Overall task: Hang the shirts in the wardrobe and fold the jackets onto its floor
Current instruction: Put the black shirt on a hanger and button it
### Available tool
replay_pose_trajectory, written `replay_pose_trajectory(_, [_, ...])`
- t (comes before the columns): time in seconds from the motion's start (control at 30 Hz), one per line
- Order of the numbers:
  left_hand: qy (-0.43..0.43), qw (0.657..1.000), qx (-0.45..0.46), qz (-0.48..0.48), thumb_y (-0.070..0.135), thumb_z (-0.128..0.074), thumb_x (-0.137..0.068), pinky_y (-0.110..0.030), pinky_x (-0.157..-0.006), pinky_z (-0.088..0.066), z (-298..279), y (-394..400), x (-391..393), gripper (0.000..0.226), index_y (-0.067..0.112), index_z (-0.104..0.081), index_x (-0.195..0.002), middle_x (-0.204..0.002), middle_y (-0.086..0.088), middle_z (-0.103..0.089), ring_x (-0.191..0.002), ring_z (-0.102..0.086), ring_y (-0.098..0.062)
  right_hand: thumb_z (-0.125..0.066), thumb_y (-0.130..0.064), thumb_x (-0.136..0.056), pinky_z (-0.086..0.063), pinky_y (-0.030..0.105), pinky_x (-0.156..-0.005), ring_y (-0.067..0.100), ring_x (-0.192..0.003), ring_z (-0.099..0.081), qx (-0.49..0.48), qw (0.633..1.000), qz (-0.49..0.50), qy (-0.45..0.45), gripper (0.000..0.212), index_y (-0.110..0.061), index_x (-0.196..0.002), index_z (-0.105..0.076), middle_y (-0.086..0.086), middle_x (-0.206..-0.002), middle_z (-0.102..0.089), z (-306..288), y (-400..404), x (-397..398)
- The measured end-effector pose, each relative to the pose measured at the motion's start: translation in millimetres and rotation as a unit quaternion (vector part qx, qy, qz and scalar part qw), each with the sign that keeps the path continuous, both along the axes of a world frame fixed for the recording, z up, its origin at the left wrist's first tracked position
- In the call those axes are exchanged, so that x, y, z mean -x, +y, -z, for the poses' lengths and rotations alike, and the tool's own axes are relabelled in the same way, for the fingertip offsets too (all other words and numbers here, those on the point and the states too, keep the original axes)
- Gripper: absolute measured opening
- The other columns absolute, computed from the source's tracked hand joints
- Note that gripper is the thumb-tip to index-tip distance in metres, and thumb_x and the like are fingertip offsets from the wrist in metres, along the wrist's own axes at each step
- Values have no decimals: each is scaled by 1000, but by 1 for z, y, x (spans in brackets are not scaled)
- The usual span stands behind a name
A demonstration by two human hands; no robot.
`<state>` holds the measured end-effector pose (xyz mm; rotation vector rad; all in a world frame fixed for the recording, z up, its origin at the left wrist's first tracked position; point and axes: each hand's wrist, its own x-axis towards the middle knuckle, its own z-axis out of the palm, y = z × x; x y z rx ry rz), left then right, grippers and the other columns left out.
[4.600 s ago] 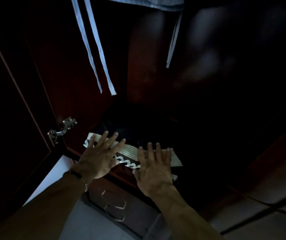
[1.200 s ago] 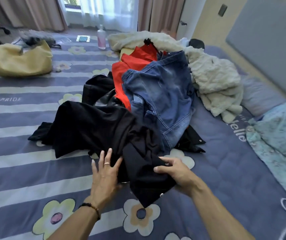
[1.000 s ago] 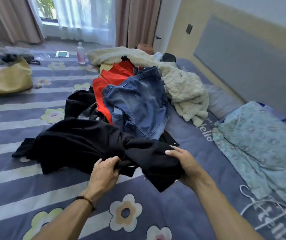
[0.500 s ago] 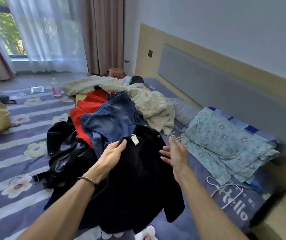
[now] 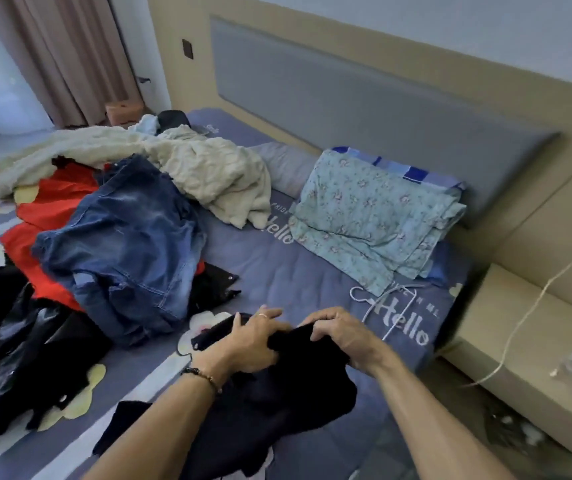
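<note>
Gripping a black fabric garment, both hands curl fingers into it: left hand, right hand. White wire hanger lies just beyond the garment.

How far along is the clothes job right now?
Done: nothing shows here, since the wardrobe is out of view. In hand: both hands, left and right, grip a black garment over the bed. Left: the denim piece, red garment and shiny black jacket.
</note>
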<state>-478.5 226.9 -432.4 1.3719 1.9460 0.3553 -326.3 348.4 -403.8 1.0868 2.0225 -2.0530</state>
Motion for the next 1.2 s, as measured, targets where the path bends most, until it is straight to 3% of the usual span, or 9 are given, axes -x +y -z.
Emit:
replay_pose_trajectory(0.1, [39, 999, -35, 13, 32, -62, -88, -49, -102, -37, 31, 60, -24, 10, 34, -53, -93, -107, 5, -64, -109, -58, -22, -56, -8, -62, -45, 24, -55, 17, -58, -57, 42, 994, 99, -7, 23, -9, -76, -74, 10, -68, -62, 29, 61, -36])
replay_pose_trajectory(0.2, [97, 993, -53, -32, 44, -59, -91, -39, -73, -46, 57, 110, -24, 18, 29, -48, -87, -90, -1, -68, -92, -62, -28, -67, -16, -83, -47, 18, -60, 7, -63, -62, -4, 981, 181, -62, 13, -10, -91, -75, 2, -76, -68, 75, 122, -53])
replay_pose_trajectory(0.3, [112, 991, -61, -48, 48, -56, -92, -36, -69, -42, 91, 164, -18, 24, 25, -54, -95, -91, 2, -68, -93, -61, -24, -68, -52, -76, -51, 29, -82, 14, -91, -67, -84, 964, 185, -169, 45, -21, -108, -65, 0, -96, -69, 140, 180, -57])
replay_pose_trajectory(0.4, [91, 992, -54, -64, 49, -50, -96, -32, -66, -36, 124, 208, -11, 22, 28, -54, -92, -82, 7, -59, -91, -60, -19, -62, -35, -91, -40, 29, -95, 25, -122, -56, -152, 941, 147, -264, 50, -14, -135, -51, 9, -119, -68, 201, 224, -50])
replay_pose_trajectory(0.7, [47, 997, -14, -65, 43, -39, -102, -39, -72, -46, 227, 283, 10, 24, 24, -50, -92, -78, 7, -60, -83, -58, -22, -66, -19, -85, -43, 32, -88, 32, -121, -54, -193, 920, 64, -334, 60, -16, -140, -44, 14, -132, -58, 326, 296, -17])
replay_pose_trajectory(0.83, [5, 996, -19, -84, 39, -43, -101, -38, -71, -46, 226, 287, 7, 25, 27, -46, -80, -64, 12, -49, -71, -46, -13, -54, -4, -86, -38, 32, -69, 36, -98, -60, -236, 903, 140, -330, 10, -13, -84, -56, 16, -99, -67, 317, 295, -27])
replay_pose_trajectory(1.0, [-3, 997, -41, -72, 37, -44, -102, -39, -74, -46, 186, 293, 13, 23, 23, -55, -88, -77, 7, -61, -78, -56, -17, -51, 8, -86, -38, 24, -69, 30, -98, -62, -202, 902, 324, -202, 26, -3, -95, -72, 8, -93, -65, 260, 267, -43])
replay_pose_trajectory(1.07, [-5, 997, -58, -54, 36, -44, -102, -39, -73, -47, 162, 293, 10, 23, 24, -56, -87, -77, 8, -60, -77, -57, -16, -62, 0, -89, -41, 12, -63, 14, -92, -63, -155, 928, 322, -104, 17, -3, -100, -75, 3, -92, -67, 225, 255, -35])
replay_pose_trajectory(1.2, [-4, 992, -117, -37, 32, -49, -101, -36, -64, -43, 103, 274, 6, 31, 34, -46, -70, -64, 14, -55, -63, -51, -8, -83, -24, -76, -46, 32, -60, 8, -61, -59, -140, 968, 209, 11, 14, -17, -70, -73, 11, -79, -69, 149, 222, -12])
